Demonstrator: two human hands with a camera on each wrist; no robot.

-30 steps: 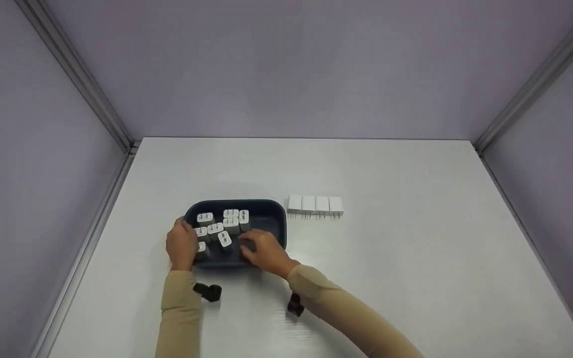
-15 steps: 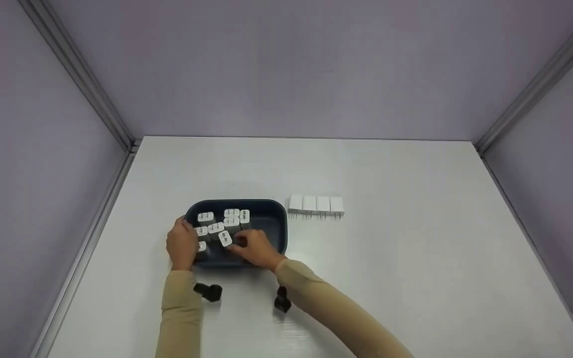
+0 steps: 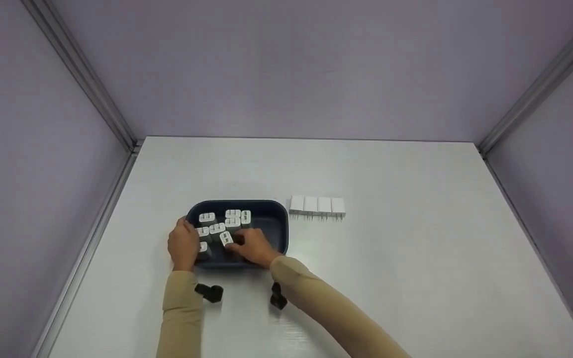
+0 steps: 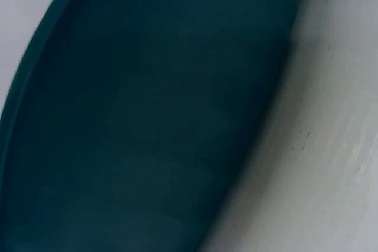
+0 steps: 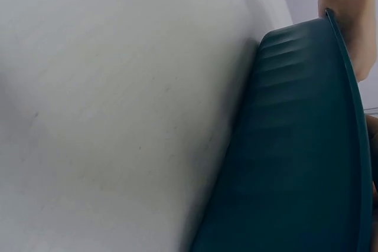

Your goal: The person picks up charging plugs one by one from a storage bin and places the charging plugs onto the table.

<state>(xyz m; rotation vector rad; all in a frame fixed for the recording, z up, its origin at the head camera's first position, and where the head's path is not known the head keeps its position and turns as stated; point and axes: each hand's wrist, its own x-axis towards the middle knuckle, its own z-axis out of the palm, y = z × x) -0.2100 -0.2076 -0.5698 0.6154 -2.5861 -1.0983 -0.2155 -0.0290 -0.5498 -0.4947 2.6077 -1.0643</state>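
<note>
The right hand's (image 3: 254, 246) bent thumb and fingers touch a slanted white block (image 3: 226, 238) inside the dark tray (image 3: 272, 229); whether they grip it, I cannot tell. The left hand (image 3: 184, 246) curls over the tray's left end, left forearm (image 3: 181, 308) pointing straight ahead, right forearm (image 3: 334, 302) reaching in diagonally.

Tray (image 3: 269, 228): smooth moulded plastic, low sheen
Plug blocks in the tray (image 3: 233, 222): hard plastic, smooth
Plug blocks right of the tray (image 3: 310, 204): smooth plastic, thin metal-looking prongs
Tabletop under the tray (image 3: 416, 223): smooth, semi-gloss, fine specks
Sleeves before the tray (image 3: 182, 313): matt cloth, creased
Wall behind the tray (image 3: 291, 74): smooth, matt
</note>
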